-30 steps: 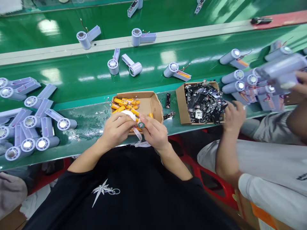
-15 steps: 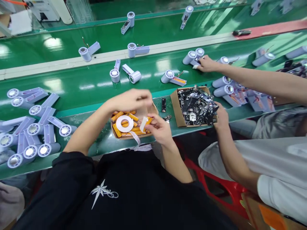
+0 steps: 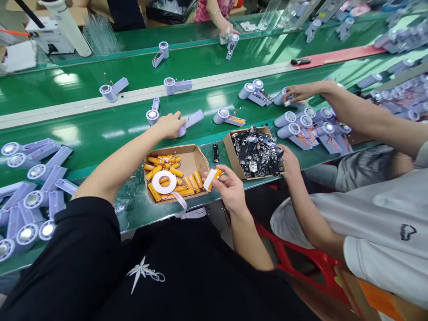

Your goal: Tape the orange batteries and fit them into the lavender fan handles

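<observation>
My left hand [image 3: 172,125] reaches over the green conveyor and is closed round the head of a lavender handheld fan housing [image 3: 194,120], whose handle points away to the right. Most of its round head is hidden under my fingers. In my right hand [image 3: 230,187] an orange battery cell [image 3: 218,174] with a white strip of tape [image 3: 209,179] on it is pinched, at the right edge of a cardboard box [image 3: 197,154]. Several orange batteries [image 3: 172,162] lie in that box, with a white tape roll [image 3: 164,182] on top. Its loose end hangs over the box's front.
A box of black circuit boards [image 3: 256,151] stands to the right, with a single board [image 3: 216,153] beside it. Fan housings [image 3: 38,171] are heaped at left. A co-worker's hand [image 3: 297,92] touches a fan on the belt; another person's hand [image 3: 227,30] is across the line.
My left hand has moved from above the battery box forward to the belt and taken hold of a fan housing. My right hand keeps the battery; its white tape now lies against it.
</observation>
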Motion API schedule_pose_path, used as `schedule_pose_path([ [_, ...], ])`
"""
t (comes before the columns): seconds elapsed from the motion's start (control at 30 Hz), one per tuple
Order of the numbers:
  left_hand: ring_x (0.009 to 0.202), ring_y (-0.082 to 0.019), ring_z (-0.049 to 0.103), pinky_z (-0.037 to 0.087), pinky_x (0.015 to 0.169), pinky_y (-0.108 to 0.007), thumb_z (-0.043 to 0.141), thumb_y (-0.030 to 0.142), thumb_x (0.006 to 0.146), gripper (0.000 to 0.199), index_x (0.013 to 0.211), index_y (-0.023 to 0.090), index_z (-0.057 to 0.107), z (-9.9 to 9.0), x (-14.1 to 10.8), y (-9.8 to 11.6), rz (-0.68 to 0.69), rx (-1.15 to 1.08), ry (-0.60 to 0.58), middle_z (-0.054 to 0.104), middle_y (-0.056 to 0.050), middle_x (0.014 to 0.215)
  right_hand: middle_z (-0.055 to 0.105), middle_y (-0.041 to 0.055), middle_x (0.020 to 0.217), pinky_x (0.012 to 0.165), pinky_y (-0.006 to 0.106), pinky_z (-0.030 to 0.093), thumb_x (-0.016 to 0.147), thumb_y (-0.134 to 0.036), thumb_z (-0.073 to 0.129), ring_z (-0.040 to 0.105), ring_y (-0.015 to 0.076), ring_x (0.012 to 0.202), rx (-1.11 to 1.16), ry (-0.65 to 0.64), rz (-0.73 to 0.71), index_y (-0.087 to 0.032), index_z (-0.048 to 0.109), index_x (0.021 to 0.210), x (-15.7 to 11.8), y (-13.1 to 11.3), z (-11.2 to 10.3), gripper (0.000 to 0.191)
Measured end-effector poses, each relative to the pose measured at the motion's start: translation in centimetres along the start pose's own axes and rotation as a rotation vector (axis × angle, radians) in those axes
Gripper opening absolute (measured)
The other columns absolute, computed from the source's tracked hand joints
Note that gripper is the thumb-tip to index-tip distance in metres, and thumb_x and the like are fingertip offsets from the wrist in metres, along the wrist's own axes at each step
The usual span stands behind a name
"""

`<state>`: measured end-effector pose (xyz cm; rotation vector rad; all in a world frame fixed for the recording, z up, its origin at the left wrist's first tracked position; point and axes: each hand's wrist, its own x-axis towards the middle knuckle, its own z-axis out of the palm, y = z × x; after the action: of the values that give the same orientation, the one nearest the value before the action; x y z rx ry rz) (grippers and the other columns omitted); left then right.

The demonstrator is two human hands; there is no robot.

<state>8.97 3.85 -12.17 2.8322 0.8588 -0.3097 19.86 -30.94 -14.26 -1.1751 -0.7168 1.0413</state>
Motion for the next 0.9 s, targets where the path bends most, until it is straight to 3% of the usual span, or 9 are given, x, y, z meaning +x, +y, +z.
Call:
schedule_pose_path([
  [0.1, 0.149, -0.05, 0.045, 0.045, 0.117, -0.056, 0.071, 0.031, 0.093, 0.046, 0.138, 0.026, 0.078, 0.9, -1.1, -1.0, 0.084, 0.152, -0.045, 0.054, -0.017, 0.156, 0.087, 0.0067, 0.116, 0.1, 0.048, 0.069, 0.09, -0.058, 0.088, 0.083, 0.0306, 0.117, -0.021, 0.001, -0.111, -0.031, 0.063, 0.133, 2.4, -0.9, -0.3, 0.056],
  [0.23, 0.132, -0.04, 0.06, 0.045, 0.114, -0.047, 0.072, 0.032, 0.088, 0.043, 0.128, 0.021, 0.082, 2.0, 0.2, -1.9, 0.078, 0.123, -0.086, 0.069, -0.016, 0.14, 0.082, 0.0067, 0.133, 0.109, 0.046, 0.065, 0.099, -0.056, 0.077, 0.078, 0.0268, 0.126, -0.212, -0.08, -0.31, -0.033, 0.062, 0.141, 7.8, -2.1, 0.6, 0.05],
  [0.4, 0.098, -0.022, 0.068, 0.048, 0.092, -0.029, 0.065, 0.04, 0.089, 0.029, 0.105, 0.022, 0.083, 2.6, 2.6, -2.7, 0.129, -0.114, -0.034, 0.079, -0.003, 0.103, 0.08, 0.008, 0.134, 0.114, 0.049, 0.06, 0.102, -0.036, 0.068, 0.076, 0.0264, 0.124, -0.558, -0.165, -0.346, -0.022, 0.056, 0.153, 16.8, -2.1, 1.5, 0.054],
  [0.53, 0.091, -0.019, 0.067, 0.047, 0.083, -0.027, 0.066, 0.042, 0.092, 0.028, 0.104, 0.02, 0.078, 3.3, 3.2, -3.2, 0.052, -0.362, 0.022, 0.078, -0.001, 0.098, 0.081, 0.0111, 0.126, 0.112, 0.045, 0.058, 0.095, -0.016, 0.071, 0.076, 0.0264, 0.119, -0.79, -0.251, -0.309, -0.013, 0.063, 0.143, 22.4, -0.7, 1.6, 0.049],
  [0.73, 0.101, -0.025, 0.069, 0.049, 0.091, -0.031, 0.056, 0.039, 0.103, 0.024, 0.109, 0.022, 0.071, 4.2, 4.1, -2.5, -0.071, -0.389, 0.108, 0.078, -0.007, 0.109, 0.083, 0.0134, 0.121, 0.103, 0.041, 0.057, 0.103, -0.023, 0.072, 0.078, 0.0297, 0.109, -1.319, -0.319, -0.251, -0.017, 0.066, 0.146, 24.5, -0.8, 2.4, 0.044],
  [0.9, 0.104, -0.03, 0.07, 0.051, 0.094, -0.036, 0.052, 0.038, 0.105, 0.023, 0.112, 0.023, 0.068, 4.3, 4.9, -2.4, -0.094, -0.388, 0.114, 0.077, -0.01, 0.109, 0.083, 0.0077, 0.119, 0.102, 0.028, 0.054, 0.11, -0.028, 0.068, 0.076, 0.0168, 0.106, -1.635, -0.461, -0.266, -0.014, 0.059, 0.153, 25.0, -1.3, 2.7, 0.046],
])
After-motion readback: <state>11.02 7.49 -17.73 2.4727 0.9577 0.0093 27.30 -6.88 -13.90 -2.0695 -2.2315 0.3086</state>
